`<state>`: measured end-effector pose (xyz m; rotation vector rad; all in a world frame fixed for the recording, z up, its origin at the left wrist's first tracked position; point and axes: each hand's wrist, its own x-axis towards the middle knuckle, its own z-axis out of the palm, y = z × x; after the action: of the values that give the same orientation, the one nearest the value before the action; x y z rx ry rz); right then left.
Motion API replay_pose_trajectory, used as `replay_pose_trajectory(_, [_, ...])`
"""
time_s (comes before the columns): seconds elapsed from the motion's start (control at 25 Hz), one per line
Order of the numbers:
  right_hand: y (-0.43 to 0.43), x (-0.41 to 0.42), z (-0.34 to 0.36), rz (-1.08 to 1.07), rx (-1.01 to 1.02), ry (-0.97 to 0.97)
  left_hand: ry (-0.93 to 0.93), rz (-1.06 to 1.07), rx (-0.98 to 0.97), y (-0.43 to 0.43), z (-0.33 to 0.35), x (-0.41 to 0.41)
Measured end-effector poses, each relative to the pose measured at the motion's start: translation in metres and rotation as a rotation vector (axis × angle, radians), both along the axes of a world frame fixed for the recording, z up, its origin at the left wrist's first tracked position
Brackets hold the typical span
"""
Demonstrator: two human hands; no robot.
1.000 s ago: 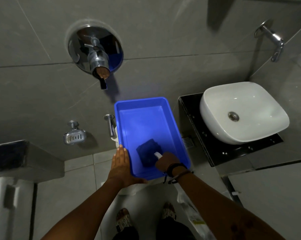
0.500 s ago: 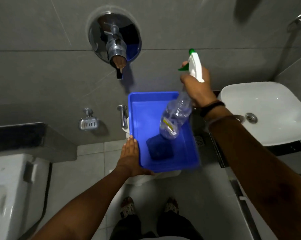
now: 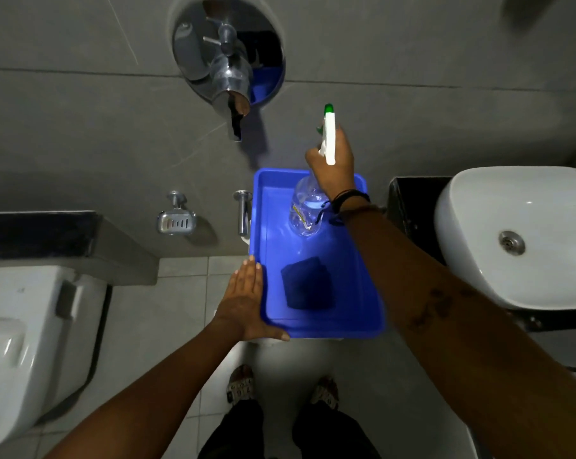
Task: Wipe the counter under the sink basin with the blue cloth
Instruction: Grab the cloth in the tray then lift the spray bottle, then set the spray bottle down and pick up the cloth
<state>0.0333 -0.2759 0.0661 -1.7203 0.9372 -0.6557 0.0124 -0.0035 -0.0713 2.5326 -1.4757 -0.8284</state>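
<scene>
A folded dark blue cloth [image 3: 308, 282] lies in the near half of a bright blue tray [image 3: 359, 260]. My left hand [image 3: 247, 301] grips the tray's near left corner, thumb under the rim. My right hand [image 3: 333, 160] is raised over the tray's far end, closed around the neck of a clear spray bottle [image 3: 305, 210] with a white and green trigger head. The white sink basin [image 3: 518, 233] sits at the right on a black counter [image 3: 409, 200], of which only the left edge and front strip show.
A chrome wall tap [image 3: 228, 61] juts from the grey tiled wall above the tray. A metal soap dish [image 3: 175, 220] and a small chrome spout [image 3: 243, 210] are on the wall to the left. A white toilet [image 3: 25, 342] stands at the left. My feet are on the tiled floor below.
My right hand left the cloth in the tray and lifted the spray bottle up over the tray's far end. The view swung right, bringing the sink basin closer. My left hand kept its hold.
</scene>
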Motion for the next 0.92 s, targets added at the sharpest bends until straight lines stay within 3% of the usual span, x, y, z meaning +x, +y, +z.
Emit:
replay_pose_trajectory(0.12, [0.008, -0.04, -0.028, 0.018, -0.064, 0.206, -0.061, 0.078, -0.228, -0.017, 0.012, -0.012])
replay_pose_trajectory(0.2, [0.025, -0.078, -0.068, 0.073, -0.086, 0.472, 0.099, 0.352, -0.401, -0.042, 0.017, -0.027])
replay_pose_trajectory(0.32, [0.062, -0.128, -0.123, 0.159, 0.27, 0.818, 0.591, 0.907, -0.307, -0.079, 0.01, -0.039])
replay_pose_trajectory(0.44, [0.073, -0.143, -0.146, 0.064, 0.438, 0.787, 0.855, 1.177, -0.159, -0.093, -0.007, -0.039])
replay_pose_trajectory(0.52, [0.068, -0.144, -0.144, 0.11, 0.553, 0.789, 0.968, 1.278, -0.126, -0.096, -0.007, -0.037])
replay_pose_trajectory(0.68, [0.051, -0.157, -0.12, 0.186, 0.692, 0.718, 1.225, 1.167, -0.1, -0.099, 0.008, -0.032])
replay_pose_trajectory(0.84, [0.041, -0.192, -0.077, 0.104, 0.688, 0.487, 1.574, 0.895, -0.206, -0.105, 0.035, -0.041])
replay_pose_trajectory(0.92, [0.033, -0.215, -0.061, 0.073, 0.633, 0.419, 1.609, 0.802, -0.217, -0.121, 0.047, -0.052])
